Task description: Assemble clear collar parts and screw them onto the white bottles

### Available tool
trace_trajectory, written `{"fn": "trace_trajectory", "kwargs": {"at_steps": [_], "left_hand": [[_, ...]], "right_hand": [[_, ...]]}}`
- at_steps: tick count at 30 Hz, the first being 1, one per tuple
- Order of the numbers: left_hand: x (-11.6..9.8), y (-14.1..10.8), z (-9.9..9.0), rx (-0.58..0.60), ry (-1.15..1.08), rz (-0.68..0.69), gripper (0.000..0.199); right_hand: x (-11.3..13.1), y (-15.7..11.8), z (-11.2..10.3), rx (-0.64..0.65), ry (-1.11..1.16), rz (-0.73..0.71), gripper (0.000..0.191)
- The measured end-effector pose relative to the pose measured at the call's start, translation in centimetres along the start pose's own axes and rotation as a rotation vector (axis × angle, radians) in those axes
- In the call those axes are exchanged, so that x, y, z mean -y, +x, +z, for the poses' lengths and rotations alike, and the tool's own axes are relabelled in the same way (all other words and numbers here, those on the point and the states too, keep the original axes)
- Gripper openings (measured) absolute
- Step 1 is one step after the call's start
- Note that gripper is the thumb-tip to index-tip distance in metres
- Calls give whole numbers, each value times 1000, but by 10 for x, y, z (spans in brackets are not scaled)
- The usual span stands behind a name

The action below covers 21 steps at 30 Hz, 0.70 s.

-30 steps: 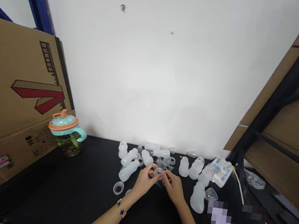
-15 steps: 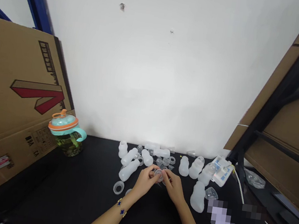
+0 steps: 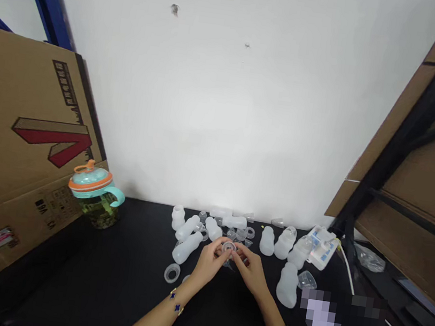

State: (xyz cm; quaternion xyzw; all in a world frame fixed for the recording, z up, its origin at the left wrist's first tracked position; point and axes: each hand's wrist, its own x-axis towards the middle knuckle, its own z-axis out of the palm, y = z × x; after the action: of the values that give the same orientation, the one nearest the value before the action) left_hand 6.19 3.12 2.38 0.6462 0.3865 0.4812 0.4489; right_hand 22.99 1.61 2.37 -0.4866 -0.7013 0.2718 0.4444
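Observation:
My left hand (image 3: pixel 209 263) and my right hand (image 3: pixel 250 269) meet low over the black table (image 3: pixel 122 290). Between their fingertips is a small clear plastic ring (image 3: pixel 229 247), with both hands pinching it. Around them lie several frosted plastic bottles, such as one (image 3: pixel 188 248) on its side near my left hand and one (image 3: pixel 267 241) upright beyond my right hand. Several small clear parts (image 3: pixel 240 234) are heaped just past my fingers. A thick translucent ring (image 3: pixel 172 272) lies left of my left wrist.
A teal-and-orange lidded cup (image 3: pixel 95 183) stands at the table's left, against a cardboard sheet (image 3: pixel 27 104). A white packaged item (image 3: pixel 322 247) and a white cable (image 3: pixel 347 273) are at the right. A white wall rises behind the table.
My hands have drawn slightly closer around the clear ring, which has shifted a little to the left. The view has tilted slightly; the objects on the table have not visibly moved.

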Motion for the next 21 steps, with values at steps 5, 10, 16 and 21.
{"fn": "trace_trajectory", "kwargs": {"at_steps": [5,10,16,21], "left_hand": [[-2,-1,-1,5,99,38,37],[-6,-5,1,10,251,81,36],[2,-7,1,-4,496,193,45],[7,-8,1,-6,516,194,58]], "right_hand": [[-3,2,1,-19,11,8,36],[-4,3,1,-56,5,38,30],[-2,1,1,7,-129,-10,21],[0,0,0,22,-171,-23,20]]}}
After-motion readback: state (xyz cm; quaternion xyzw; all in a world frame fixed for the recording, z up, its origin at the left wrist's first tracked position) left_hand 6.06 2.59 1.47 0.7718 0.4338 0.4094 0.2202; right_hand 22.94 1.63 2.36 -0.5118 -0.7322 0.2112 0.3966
